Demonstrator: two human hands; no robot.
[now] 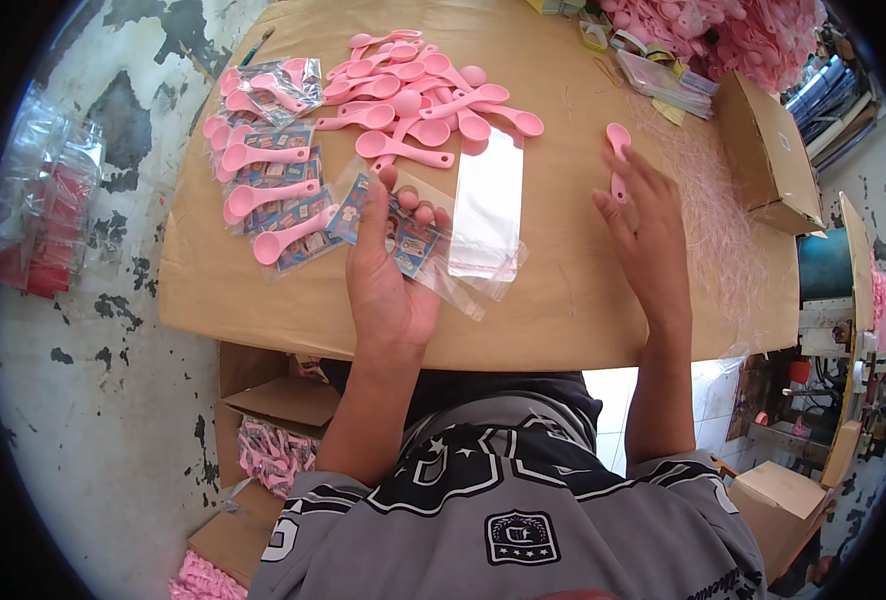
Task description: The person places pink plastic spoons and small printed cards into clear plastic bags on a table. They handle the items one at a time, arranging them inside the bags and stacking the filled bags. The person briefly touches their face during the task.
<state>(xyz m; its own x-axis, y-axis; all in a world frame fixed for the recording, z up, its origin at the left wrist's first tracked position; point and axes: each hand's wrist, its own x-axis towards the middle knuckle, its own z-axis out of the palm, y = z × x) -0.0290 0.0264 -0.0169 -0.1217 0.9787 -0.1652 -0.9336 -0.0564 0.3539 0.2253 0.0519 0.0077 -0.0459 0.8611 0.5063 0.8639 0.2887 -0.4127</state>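
Note:
My left hand [388, 295] is closed on a clear plastic bag with a blue printed card [413, 245] in it, tilted above the table. At the right, my right hand [648, 225] has its fingers on a pink measuring spoon [618, 138]; fingertips cover the middle of its handle, and the thumb stands a little apart. Beside my left hand lie flat clear bags [488, 205]. A pile of pink measuring spoons [403, 85] lies beyond them. On the left, several spoons [281, 240] rest on bagged printed cards [303, 250], overlapping in a column.
Brown paper covers the table [553, 310]. Thin plastic strips [708, 210] litter its right side by a cardboard box [768, 150]. A heap of pink spoons [713, 40] stands at the back right, near tape rolls [628, 42]. Below the left edge sits an open carton [283, 400].

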